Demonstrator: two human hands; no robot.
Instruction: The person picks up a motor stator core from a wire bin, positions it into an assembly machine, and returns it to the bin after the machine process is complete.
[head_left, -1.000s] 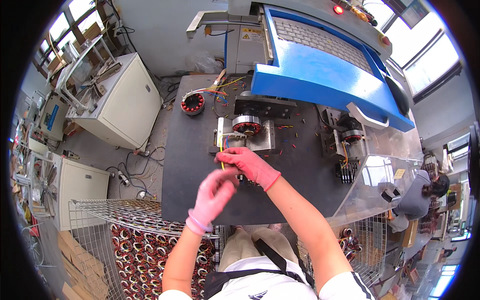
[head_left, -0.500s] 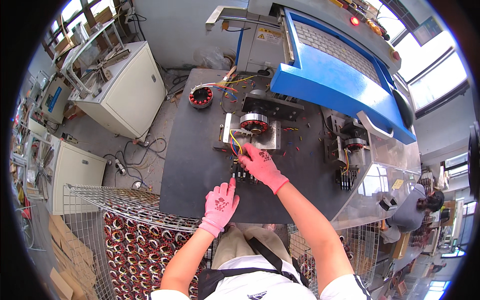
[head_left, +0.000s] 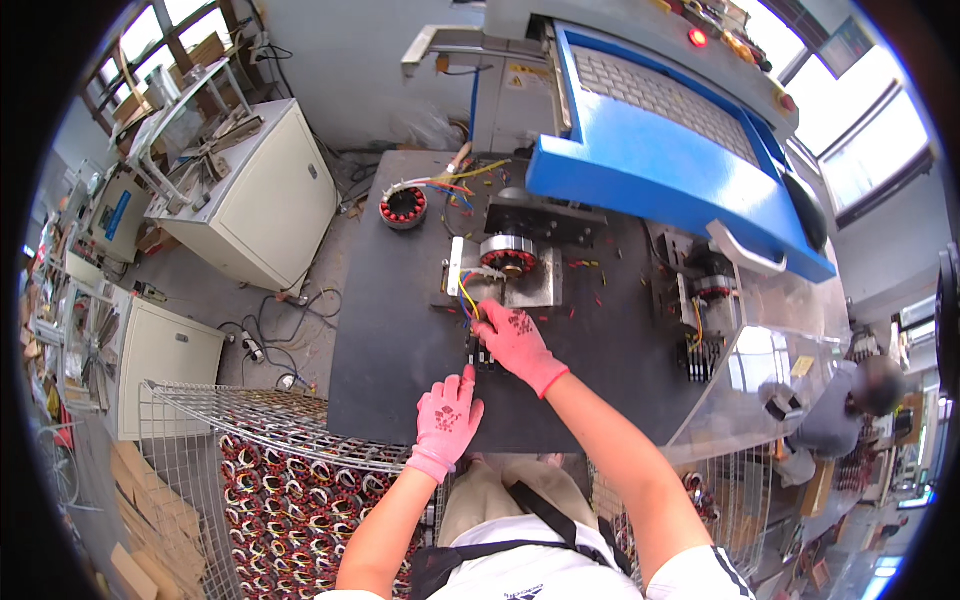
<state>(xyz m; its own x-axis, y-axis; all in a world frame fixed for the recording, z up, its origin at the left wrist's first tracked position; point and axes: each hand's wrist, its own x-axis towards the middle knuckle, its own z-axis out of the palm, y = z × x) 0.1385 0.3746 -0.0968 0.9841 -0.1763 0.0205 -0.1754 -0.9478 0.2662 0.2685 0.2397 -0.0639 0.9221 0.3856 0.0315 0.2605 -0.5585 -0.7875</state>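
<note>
On the dark bench, a motor stator [head_left: 508, 254] with red windings sits in a metal fixture [head_left: 540, 285]. Yellow, blue and red lead wires [head_left: 466, 292] run from it toward me. My right hand [head_left: 515, 340], in a pink glove, is closed in a pinch on these wires just above a row of black terminal clips [head_left: 482, 353]. Stretched forward, the index finger of my pink-gloved left hand [head_left: 447, 420] touches the near left end of the clips; its thumb lies apart. The right hand partly hides the clips and wire ends.
Another stator [head_left: 403, 208] with loose leads stands at the bench's far left. A second fixture [head_left: 710, 285] holds a stator on the right, under a blue machine guard [head_left: 680, 190]. Wire baskets [head_left: 270, 420] flank me, the left full of stators. A co-worker [head_left: 840, 410] is at far right.
The view has shifted slightly. My right hand keeps its pinch on the wires and stays close to the clips; my left index finger remains at the clips.
</note>
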